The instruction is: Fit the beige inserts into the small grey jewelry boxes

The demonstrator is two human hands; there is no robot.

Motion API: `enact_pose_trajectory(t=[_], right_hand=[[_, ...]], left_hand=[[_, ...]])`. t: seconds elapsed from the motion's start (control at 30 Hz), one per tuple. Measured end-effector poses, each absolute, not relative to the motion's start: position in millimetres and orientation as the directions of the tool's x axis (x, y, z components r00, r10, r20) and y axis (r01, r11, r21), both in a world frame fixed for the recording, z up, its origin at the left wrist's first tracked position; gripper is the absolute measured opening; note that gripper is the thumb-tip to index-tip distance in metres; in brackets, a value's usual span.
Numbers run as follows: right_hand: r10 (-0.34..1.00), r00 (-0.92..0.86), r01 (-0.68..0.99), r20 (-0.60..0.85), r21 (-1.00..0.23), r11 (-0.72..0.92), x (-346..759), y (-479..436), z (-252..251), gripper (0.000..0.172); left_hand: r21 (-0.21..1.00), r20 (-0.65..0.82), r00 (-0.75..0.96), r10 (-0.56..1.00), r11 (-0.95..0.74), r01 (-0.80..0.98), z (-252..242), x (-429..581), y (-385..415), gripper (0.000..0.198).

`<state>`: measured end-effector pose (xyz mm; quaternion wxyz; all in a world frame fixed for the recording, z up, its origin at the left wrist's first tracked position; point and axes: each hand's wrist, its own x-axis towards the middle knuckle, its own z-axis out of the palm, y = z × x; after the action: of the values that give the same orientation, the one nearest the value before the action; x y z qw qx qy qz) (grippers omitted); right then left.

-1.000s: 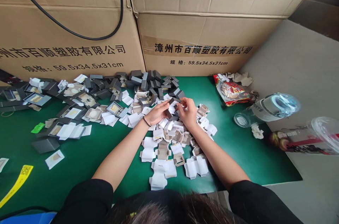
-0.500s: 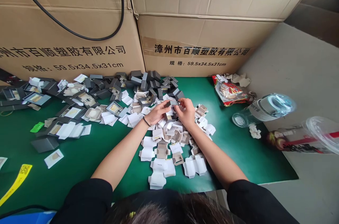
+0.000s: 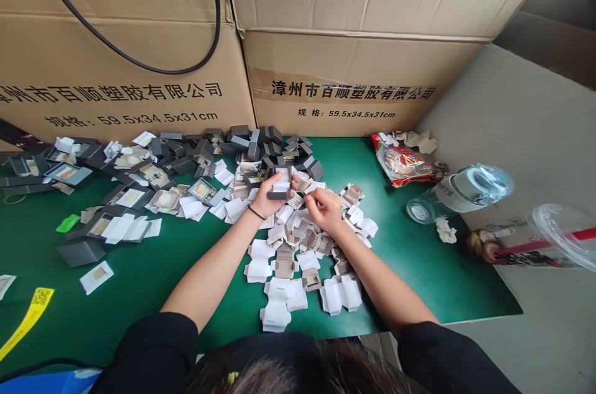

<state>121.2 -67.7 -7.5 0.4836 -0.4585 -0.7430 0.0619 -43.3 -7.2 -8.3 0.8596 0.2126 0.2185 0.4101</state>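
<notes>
My left hand (image 3: 266, 200) holds a small dark grey box (image 3: 280, 184) with a white inside facing up, its fingers wrapped round the sides. Just right of it, my right hand (image 3: 325, 209) is curled with fingertips pressed together; anything between them is too small to make out. Under and in front of both hands lies a pile of folded white and brown card inserts (image 3: 285, 260). Behind the held box, several dark grey boxes (image 3: 254, 144) are heaped along the back of the green table (image 3: 186, 282).
Large cardboard cartons (image 3: 344, 84) stand along the back, with a black cable (image 3: 139, 62) hanging before them. At right are a red snack packet (image 3: 401, 164), a clear bottle (image 3: 460, 192), crumpled paper (image 3: 446, 231) and a plastic cup (image 3: 526, 244). A yellow strip (image 3: 28, 319) lies at left.
The dark box in my left hand has turned so that its white inside shows. My right hand has drawn away from it, slightly down, and its fingers have curled in.
</notes>
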Motion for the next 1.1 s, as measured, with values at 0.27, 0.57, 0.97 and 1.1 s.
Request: enact_pose_trajectory(t=[0.27, 0.57, 0.97, 1.1], right_hand=[[0.676, -0.597, 0.664, 0.432, -0.206, 0.719, 114.4, -64.7, -8.5, 0.049], [0.760, -0.469, 0.720, 0.451, -0.303, 0.624, 115.2, -63.6, -15.5, 0.034], [0.814, 0.036, 0.731, 0.580, -0.570, 0.374, 122.7, -55.6, -15.1, 0.031], [0.810, 0.053, 0.708, 0.585, -0.594, 0.383, 123.5, -55.5, -15.1, 0.031]], left_hand=[[0.451, -0.232, 0.517, 0.824, 0.562, -0.693, 0.3, -45.2, -8.6, 0.022], [0.450, -0.177, 0.429, 0.886, 0.461, -0.765, 0.3, -51.3, -8.1, 0.024], [0.477, -0.132, 0.431, 0.893, 0.439, -0.762, -10.4, -50.6, -2.7, 0.026], [0.527, -0.190, 0.465, 0.865, 0.490, -0.695, -10.3, -48.9, -4.0, 0.028]])
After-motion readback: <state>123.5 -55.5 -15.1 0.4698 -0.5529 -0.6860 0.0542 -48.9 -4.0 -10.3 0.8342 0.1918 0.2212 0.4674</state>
